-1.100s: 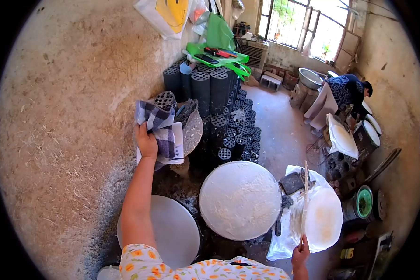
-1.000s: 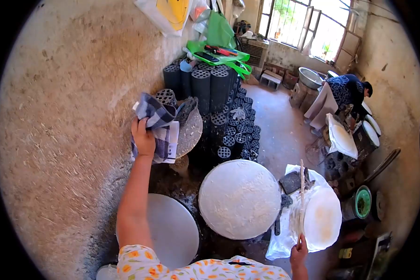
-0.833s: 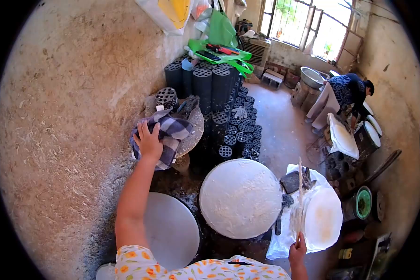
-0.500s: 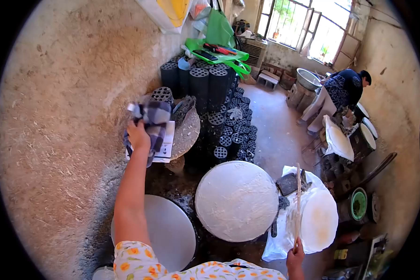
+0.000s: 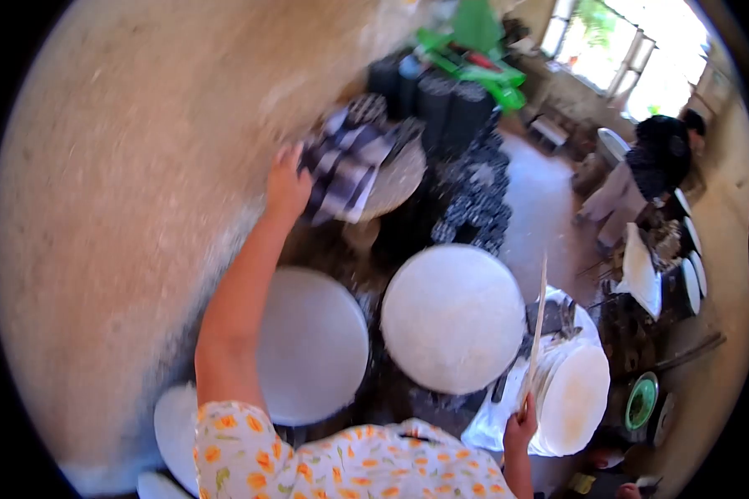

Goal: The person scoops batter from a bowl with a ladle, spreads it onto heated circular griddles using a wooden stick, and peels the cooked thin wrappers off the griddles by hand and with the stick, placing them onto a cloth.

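Observation:
At the left edge of a dark-and-white checked cloth (image 5: 349, 170) is my left hand (image 5: 290, 183), slightly blurred, its fingers a little bent and apart. The cloth lies over the near left part of a rough round slab (image 5: 398, 179). My right hand (image 5: 520, 424) is closed around the lower end of a thin wooden stick (image 5: 538, 324), which points up and away. Beside the stick, a stack of pale round sheets (image 5: 572, 401) rests on white plastic. Between my hands are a whitish floury round surface (image 5: 453, 318) and a smooth grey round plate (image 5: 312, 345).
Black coal cylinders (image 5: 445, 112) stand beyond the slab, with a green bag (image 5: 483, 71) on top. Another person (image 5: 657, 158) bends at the far right near more round plates. A green bowl (image 5: 642, 401) is at the right. The wall (image 5: 141, 208) rises close on the left.
The view has swung and tilted, so the room appears shifted. The checked cloth, bunched under my left hand before, is now spread flatter, and that hand is at its left edge. My right hand still holds the stick.

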The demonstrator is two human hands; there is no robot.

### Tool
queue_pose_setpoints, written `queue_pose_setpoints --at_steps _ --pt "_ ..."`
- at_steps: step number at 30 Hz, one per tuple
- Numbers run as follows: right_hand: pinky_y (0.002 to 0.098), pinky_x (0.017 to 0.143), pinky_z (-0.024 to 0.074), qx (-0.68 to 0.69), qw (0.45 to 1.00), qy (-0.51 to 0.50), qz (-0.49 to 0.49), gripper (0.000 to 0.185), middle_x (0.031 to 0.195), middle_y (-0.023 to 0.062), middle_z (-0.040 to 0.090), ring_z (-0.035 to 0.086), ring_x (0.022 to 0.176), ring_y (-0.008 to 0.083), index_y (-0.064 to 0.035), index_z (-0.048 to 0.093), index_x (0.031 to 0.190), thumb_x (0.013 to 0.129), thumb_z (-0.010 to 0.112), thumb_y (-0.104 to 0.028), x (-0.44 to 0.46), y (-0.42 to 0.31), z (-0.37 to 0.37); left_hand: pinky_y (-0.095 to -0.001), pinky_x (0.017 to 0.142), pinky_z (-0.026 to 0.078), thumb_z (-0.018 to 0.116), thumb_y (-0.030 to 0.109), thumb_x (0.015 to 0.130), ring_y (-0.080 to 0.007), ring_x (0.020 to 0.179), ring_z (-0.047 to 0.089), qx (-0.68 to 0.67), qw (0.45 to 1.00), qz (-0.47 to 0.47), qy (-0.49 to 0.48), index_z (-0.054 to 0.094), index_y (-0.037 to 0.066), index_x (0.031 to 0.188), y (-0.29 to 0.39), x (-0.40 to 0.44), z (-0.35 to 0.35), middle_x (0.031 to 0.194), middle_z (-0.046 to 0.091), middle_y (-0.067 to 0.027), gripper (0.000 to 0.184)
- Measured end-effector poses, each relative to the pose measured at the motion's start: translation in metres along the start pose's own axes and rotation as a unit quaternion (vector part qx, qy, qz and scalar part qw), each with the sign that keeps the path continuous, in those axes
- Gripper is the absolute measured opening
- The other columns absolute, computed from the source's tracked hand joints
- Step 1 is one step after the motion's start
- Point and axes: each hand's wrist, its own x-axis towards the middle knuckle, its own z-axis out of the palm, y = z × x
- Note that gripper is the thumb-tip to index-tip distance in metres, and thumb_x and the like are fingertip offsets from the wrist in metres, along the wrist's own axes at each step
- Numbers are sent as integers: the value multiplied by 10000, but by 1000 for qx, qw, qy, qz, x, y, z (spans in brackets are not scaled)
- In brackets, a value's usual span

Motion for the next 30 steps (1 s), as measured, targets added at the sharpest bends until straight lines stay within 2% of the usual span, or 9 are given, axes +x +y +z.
queue_pose_setpoints --at_steps 3,13,14,16,19,21,23,26,30 --pt "286 880 454 65 993 -57 -84 584 1265 170 550 572 1088 203 3 439 1336 766 472 126 13 -31 4 -379 915 440 560 7 764 -370 1078 531 57 997 6 52 564 -21 1114 26 -51 -83 1143 557 -207 351" --pt "317 742 495 77 890 -341 -292 569 1086 198 635 646 855 270 -52 488 1314 767 504 102 51 -47 70 -363 788 498 500 -125 698 -327 919 588 2 962 -272 -21 608 -13 927 241 -411 -261 938 599 -170 277" --pt "330 754 499 100 863 -355 -345 567 1094 212 632 655 885 305 -52 494 1308 763 504 104 45 -57 78 -302 671 496 488 -138 730 -189 770 600 39 968 -242 -55 589 -19 952 256 -453 -263 904 607 -123 271" --pt "364 874 476 90 817 -422 -383 541 1178 234 589 607 1053 349 -27 501 1286 763 489 113 32 -66 95 -304 677 513 493 -122 733 -187 794 624 -40 889 -454 -38 601 -26 975 302 -528 -270 891 616 -130 281" --pt "376 932 451 95 744 -505 -426 541 1223 224 569 569 1123 353 -2 488 1287 758 483 116 -1 -92 110 -300 676 523 513 -76 806 -191 768 633 25 844 -535 12 605 -24 1014 352 -641 -268 883 626 -115 233" --pt "378 956 437 89 700 -545 -453 536 1250 217 554 547 1154 348 8 477 1296 769 480 104 -27 -102 116 -319 697 540 536 -9 871 -215 776 647 -140 652 -719 196 594 -8 1048 387 -679 -268 898 636 -109 186" --pt "377 951 439 75 660 -575 -478 533 1254 221 550 552 1147 351 9 465 1307 780 482 88 -56 -112 122 -336 706 548 544 21 886 -232 781 652 -190 571 -729 327 584 -2 1072 410 -718 -276 910 637 -115 191" --pt "376 924 454 86 604 -618 -496 531 1230 231 561 574 1110 356 0 463 1311 787 484 80 -102 -129 110 -378 673 563 508 2 885 -274 759 649 -245 427 -705 510 565 29 1110 451 -759 -286 889 633 -152 234" --pt "385 873 478 83 537 -631 -554 519 1187 228 586 601 1035 374 -30 489 1298 789 505 66 -170 -129 105 -382 612 559 464 71 927 -314 734 639 -288 106 -553 775 526 -34 991 490 -886 -291 811 614 -170 137"
